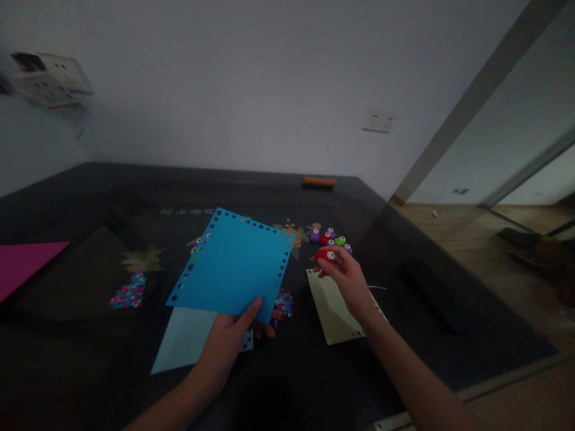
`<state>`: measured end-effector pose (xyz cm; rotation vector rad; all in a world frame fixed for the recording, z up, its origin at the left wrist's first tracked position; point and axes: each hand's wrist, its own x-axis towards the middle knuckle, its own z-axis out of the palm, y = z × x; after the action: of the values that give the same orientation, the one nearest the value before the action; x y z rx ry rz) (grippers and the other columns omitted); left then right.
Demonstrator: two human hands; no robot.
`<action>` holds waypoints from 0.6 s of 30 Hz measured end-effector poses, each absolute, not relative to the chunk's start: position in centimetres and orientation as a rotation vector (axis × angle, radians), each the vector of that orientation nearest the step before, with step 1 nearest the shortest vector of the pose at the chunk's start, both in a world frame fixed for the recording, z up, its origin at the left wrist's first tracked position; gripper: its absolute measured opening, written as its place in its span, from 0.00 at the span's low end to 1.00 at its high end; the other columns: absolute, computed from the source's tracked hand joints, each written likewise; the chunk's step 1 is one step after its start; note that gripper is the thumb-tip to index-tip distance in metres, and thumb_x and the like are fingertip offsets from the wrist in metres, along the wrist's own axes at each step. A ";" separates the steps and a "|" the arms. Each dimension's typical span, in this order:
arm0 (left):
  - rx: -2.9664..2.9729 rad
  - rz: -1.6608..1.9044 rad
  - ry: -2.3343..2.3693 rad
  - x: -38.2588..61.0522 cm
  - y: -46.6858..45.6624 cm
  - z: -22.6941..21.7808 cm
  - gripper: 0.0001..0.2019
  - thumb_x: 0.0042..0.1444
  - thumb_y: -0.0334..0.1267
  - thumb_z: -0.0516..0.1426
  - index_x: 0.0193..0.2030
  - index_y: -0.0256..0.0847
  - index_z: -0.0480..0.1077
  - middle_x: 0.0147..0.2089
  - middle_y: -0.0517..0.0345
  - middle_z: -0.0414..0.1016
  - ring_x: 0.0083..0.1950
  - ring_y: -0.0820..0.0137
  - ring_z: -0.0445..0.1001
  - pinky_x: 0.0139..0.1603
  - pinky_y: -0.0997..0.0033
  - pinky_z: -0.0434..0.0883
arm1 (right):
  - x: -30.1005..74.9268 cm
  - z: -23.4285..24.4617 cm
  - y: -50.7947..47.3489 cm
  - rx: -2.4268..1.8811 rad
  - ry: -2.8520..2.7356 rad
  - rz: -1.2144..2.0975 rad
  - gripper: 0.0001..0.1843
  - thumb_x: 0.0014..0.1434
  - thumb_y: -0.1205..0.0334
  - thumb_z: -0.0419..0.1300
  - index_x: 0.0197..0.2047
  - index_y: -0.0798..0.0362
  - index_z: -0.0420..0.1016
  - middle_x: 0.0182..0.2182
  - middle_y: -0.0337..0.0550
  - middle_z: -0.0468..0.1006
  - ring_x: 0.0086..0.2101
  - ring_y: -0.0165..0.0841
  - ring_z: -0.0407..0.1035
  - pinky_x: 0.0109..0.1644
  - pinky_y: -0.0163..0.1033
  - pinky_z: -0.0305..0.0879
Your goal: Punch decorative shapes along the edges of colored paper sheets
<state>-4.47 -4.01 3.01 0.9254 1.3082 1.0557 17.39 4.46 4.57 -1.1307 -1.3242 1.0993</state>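
My left hand [240, 326] pinches the lower right corner of a blue sheet of paper [233, 263], thumb on top. Small shapes are cut out along the sheet's left, top and right edges. My right hand [344, 275] is closed around a small red craft punch [324, 255] with a round white eye, to the right of the blue sheet and apart from it. Below that hand lies a cream sheet [335, 308], partly covered by the forearm, with holes at its edges. A pale blue sheet [184, 338] lies under my left hand.
Several purple, red and green punches [340, 240] sit beyond my right hand. Confetti [129, 292] lies in a pile at left, and more confetti [284, 304] shows beside the blue sheet. A pink sheet [27, 263] is far left; an orange-brown stick [318, 181] lies near the wall.
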 end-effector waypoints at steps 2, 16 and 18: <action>0.931 1.065 1.301 -4.3 -4.0 3.3 0.21 0.52 0.54 0.57 0.30 0.34 0.76 0.24 0.52 0.78 0.24 0.68 0.72 0.30 0.70 0.66 | 18.8 4.8 6.0 -1.223 -1.461 0.945 0.15 0.53 0.52 0.62 0.40 0.53 0.71 0.35 0.45 0.77 0.34 0.36 0.73 0.36 0.41 0.69; 0.933 1.047 1.313 -4.3 -3.9 3.3 0.18 0.52 0.51 0.57 0.30 0.35 0.75 0.28 0.50 0.80 0.24 0.68 0.73 0.30 0.69 0.68 | 22.2 1.6 10.0 -1.715 -1.966 0.165 0.13 0.51 0.63 0.63 0.41 0.54 0.76 0.35 0.48 0.77 0.35 0.40 0.71 0.41 0.44 0.65; 0.926 1.043 1.313 -4.3 -4.0 3.3 0.18 0.52 0.50 0.57 0.31 0.34 0.75 0.29 0.49 0.80 0.24 0.68 0.73 0.29 0.69 0.68 | 22.3 1.7 10.0 -1.715 -1.982 0.160 0.13 0.51 0.63 0.63 0.42 0.54 0.76 0.38 0.49 0.76 0.36 0.40 0.70 0.43 0.44 0.64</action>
<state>-4.30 -4.03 3.29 0.9263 1.3126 1.0433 22.34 10.00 1.69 -1.7155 -1.9820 0.1597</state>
